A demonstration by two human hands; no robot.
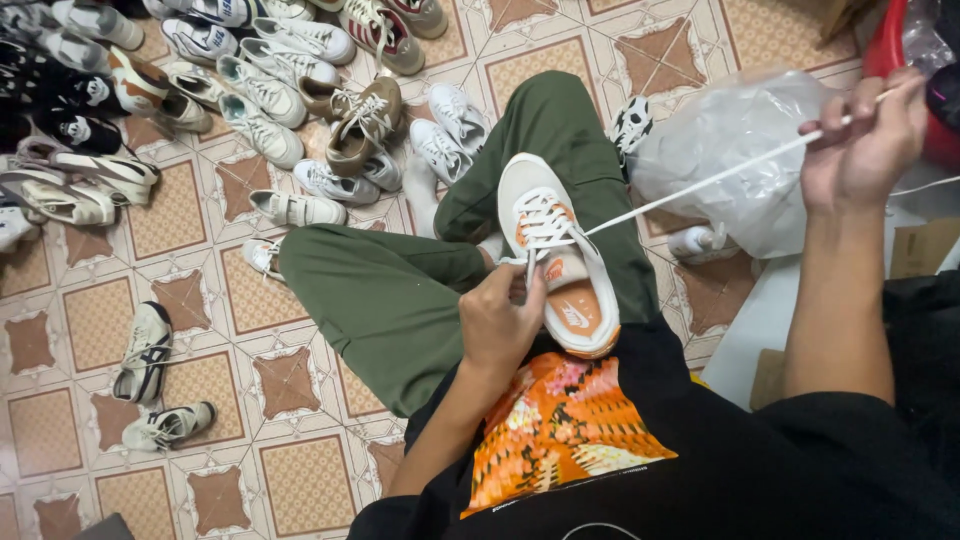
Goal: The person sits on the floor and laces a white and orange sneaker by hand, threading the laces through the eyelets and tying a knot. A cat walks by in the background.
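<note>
Lacing a sneaker on the lap, over a tiled floor [90, 330] strewn with shoes.

A heap of pale sneakers [270, 90] fills the floor's far left corner, and a clear plastic bag [730, 150] lies by the knee. The white and orange sneaker [555, 250] rests on green-trousered legs. The left hand [500, 320] grips its side near the heel; the right hand [865, 140], raised, pinches the white lace [700, 185] pulled taut from the eyelets.

Patterned tiled floor [95, 320], heap of sneakers [270, 90] upper left, two loose sneakers [150, 385] lower left, clear plastic bag [730, 160].
</note>
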